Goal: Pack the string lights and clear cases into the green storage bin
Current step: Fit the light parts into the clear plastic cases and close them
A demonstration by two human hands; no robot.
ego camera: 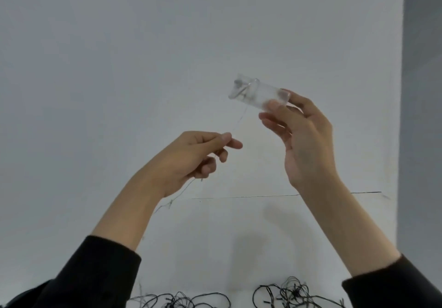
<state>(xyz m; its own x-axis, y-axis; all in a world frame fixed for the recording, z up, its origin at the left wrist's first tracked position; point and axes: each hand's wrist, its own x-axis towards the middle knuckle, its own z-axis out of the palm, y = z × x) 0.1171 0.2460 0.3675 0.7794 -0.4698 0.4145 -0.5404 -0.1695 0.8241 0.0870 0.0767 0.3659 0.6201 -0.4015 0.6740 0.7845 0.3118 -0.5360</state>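
Your right hand (308,140) is raised in front of you, its fingertips pinching one end of a small clear plastic case (258,92). Your left hand (198,154), lower and to its left, pinches a thin silvery wire (235,123) that runs up to the case's far end, where a loop of it shows. Nothing looks packed yet. The green storage bin is out of view, and this strand seems only partly gathered. Below both hands, at the near edge of the white counter (215,260), lie tangles of dark string lights (294,293), well apart from your hands. The loose wire trailing under your left wrist could snag on them.
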